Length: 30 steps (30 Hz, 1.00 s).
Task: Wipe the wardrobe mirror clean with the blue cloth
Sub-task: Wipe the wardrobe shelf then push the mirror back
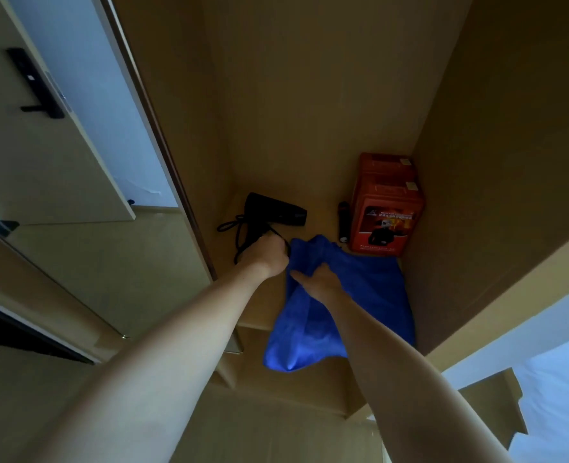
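A blue cloth (353, 295) lies crumpled on a wooden wardrobe shelf (323, 225), and its lower part hangs over the front edge. My right hand (319, 279) is in the middle of the cloth and pinches a fold of it between thumb and fingers. My left hand (266, 253) is curled into a fist at the cloth's upper left corner, beside a black cord; its fingertips are hidden. The wardrobe's mirror door (76, 182) stands to the left and reflects a white door with a black handle.
A black hair dryer (276, 212) with its cord lies at the shelf's back left. At the back right, two stacked red boxes (384, 208) stand with a black torch (343, 222) beside them. Wooden walls enclose the shelf. A white bed (556, 389) shows at the lower right.
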Available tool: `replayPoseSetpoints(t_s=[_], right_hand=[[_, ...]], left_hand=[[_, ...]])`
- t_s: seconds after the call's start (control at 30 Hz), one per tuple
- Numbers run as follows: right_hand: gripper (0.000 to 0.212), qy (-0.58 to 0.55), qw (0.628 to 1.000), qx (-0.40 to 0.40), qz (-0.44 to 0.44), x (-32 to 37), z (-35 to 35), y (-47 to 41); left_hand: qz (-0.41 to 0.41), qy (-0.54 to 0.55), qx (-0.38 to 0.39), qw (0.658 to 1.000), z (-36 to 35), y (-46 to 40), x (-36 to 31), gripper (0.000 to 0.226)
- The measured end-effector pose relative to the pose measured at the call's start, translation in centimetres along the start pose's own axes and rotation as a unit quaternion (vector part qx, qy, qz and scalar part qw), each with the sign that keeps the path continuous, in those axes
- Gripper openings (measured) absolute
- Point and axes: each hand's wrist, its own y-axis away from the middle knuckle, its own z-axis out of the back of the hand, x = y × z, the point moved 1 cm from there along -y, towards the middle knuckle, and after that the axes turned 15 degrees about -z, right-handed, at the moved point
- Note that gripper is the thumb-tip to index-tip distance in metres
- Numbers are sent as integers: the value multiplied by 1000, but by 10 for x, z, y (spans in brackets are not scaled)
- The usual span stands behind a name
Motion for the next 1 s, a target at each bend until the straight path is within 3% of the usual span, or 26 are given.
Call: replayPoseSetpoints(t_s=[0.03,0.13,0.17,0.27,0.37,0.47,0.6,0.7,0.77,0.9,1.0], right_hand=[[62,-3,1000,4,-9,5,-3,-1],[39,-27,1000,-14,4,18,-8,-1],[36,-66,997,16,29,23,-9,1],[39,-122,968,201,91,27,-14,15],[35,-89,959,242,122,23,-26,19],[34,-105,975,148,129,16,-38,11],[27,73,990,4,120,-11,-30,6],[48,217,969,-110,49,-38,-15,8],[64,248,959,-137,15,-51,-9,11],[56,211,961,-179,19,-66,7,14],[59,120,963,-209,-122,-82,27,14]], left_hand=[[1,2,-3,1000,0,0,1,29],[2,5,-7,1000,4,1,1,30],[1,5,-9,1000,7,1,1,29],[-6,-9,-12,1000,14,-1,2,28],[-12,-11,-7,1000,15,1,1,30],[-10,-11,2,1000,14,2,2,20],[-8,-10,10,1000,11,7,2,21],[-15,-12,13,1000,9,7,1,21],[-21,-23,21,999,6,9,-2,22],[-23,-42,37,998,-2,13,-11,24],[-28,-48,40,998,-6,13,-18,21]])
